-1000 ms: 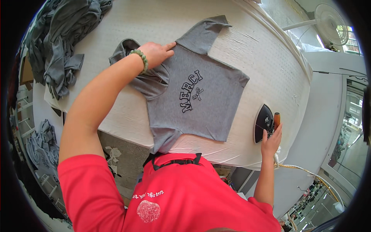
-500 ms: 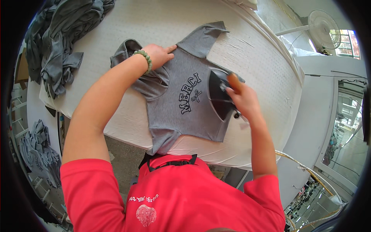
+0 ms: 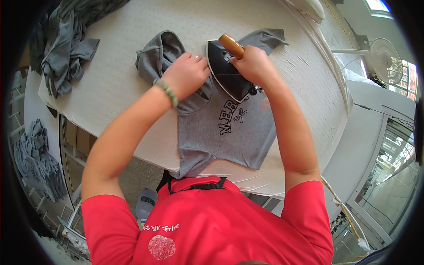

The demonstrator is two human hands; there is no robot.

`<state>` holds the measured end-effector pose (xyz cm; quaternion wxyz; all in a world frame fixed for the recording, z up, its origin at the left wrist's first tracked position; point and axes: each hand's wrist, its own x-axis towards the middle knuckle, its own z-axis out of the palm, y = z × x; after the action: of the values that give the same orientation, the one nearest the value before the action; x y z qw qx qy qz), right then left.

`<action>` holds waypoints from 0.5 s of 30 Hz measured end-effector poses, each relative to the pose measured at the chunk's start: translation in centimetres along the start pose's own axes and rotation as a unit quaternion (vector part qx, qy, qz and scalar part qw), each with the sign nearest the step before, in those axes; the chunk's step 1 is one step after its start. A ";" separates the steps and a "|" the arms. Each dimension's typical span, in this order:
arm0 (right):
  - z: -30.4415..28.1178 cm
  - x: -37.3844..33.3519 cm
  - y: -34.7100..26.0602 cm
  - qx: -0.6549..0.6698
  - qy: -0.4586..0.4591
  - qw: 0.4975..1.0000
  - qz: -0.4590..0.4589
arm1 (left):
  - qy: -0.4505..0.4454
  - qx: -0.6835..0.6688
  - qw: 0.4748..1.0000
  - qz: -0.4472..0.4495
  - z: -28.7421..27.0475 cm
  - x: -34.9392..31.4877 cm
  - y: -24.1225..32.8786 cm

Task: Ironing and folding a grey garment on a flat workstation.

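A grey hooded sweatshirt (image 3: 251, 143) with dark lettering and a small bow print lies flat on the padded white table (image 3: 119, 110). My right hand (image 3: 257, 66) is closed round the wooden handle of a black iron (image 3: 226, 73). The iron rests on the upper chest and shoulder, covering part of the lettering and the far sleeve's base. My left hand (image 3: 185, 76), with a green bead bracelet (image 3: 165, 92) at the wrist, has its fingers curled on the fabric between the hood (image 3: 152, 55) and the iron. The fingertips are partly hidden.
A heap of grey garments (image 3: 70, 48) lies at the table's far left. More grey garments (image 3: 37, 161) hang or lie below it. A white fan (image 3: 383, 59) stands at the far right. A cable and hose (image 3: 344, 207) run down beside the table's right side.
The iron has moved left and away from me, from the shirt's lower body up to its shoulder. My left hand has drawn back from the shoulder, its pointing fingers now curled.
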<state>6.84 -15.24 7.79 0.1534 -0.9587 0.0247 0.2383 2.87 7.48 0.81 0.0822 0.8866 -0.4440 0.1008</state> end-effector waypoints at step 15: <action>1.5 -0.9 -0.6 -0.077 0.018 0.995 -0.060 | -0.067 -0.394 0.676 -0.619 -4.0 -18.7 23.9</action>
<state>5.49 -14.20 7.16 0.0927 -0.9716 -0.0481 0.2125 -27.71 8.71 1.33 0.4373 0.8488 0.2031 -0.2171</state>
